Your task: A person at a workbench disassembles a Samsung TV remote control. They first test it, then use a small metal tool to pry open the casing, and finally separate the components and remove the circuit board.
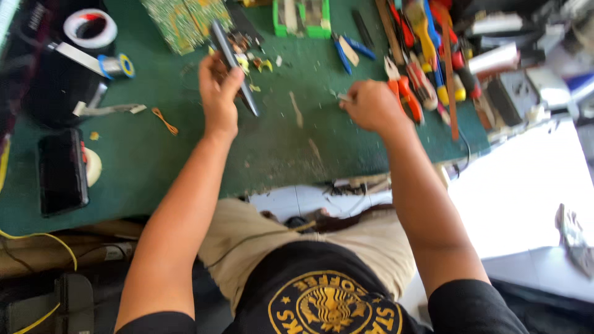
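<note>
My left hand grips a long dark narrow device and holds it tilted over the green table mat. My right hand is closed around a small thin object whose tip sticks out to the left near the mat; its kind is too small to tell. Small yellow bits lie on the mat just past the device. A green circuit board lies at the far edge, behind my left hand.
A heap of screwdrivers and pliers with red, yellow and blue handles lies right of my right hand. Tape rolls, a solder spool and a black phone sit at the left. A green box stands at the back.
</note>
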